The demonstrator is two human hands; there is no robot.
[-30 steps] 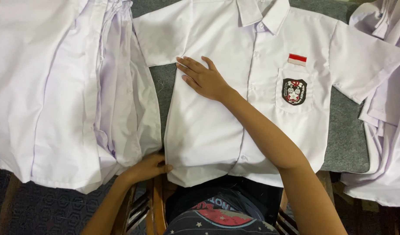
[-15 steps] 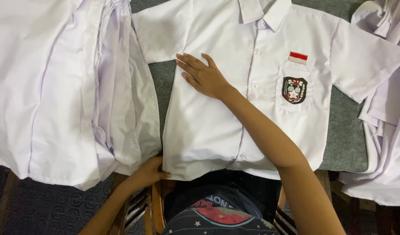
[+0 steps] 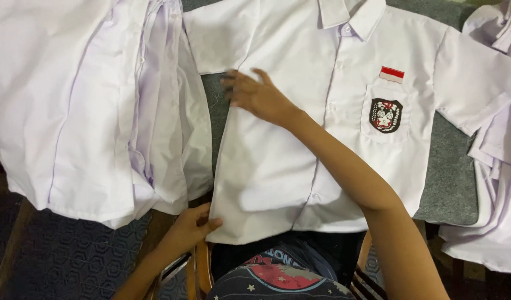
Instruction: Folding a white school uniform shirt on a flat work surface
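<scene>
I saw a white shirt laid flat, front up, on a grey pad, its collar at the top edge of the view and its hem hanging just over the near edge above my lap. My right hand lay flat on the shirt's left side below the sleeve, fingers spread and pressing the cloth, gripping nothing. My left hand was down at the hem's lower left corner, the fingers curled against the edge; I think the thumb pinched the cloth, but the fold hid the grip and I could not say for certain.

On the chest pocket sat a dark crest badge, with a small red-and-white patch just above it (both on the side away from my hands). The button placket ran down the middle, closed.

To the left a stack of white shirts draped over the pad's edge, touching the flat shirt's sleeve. To the right more white shirts lay heaped, overlapping the other sleeve. A patterned dark floor showed beneath, lower left.
</scene>
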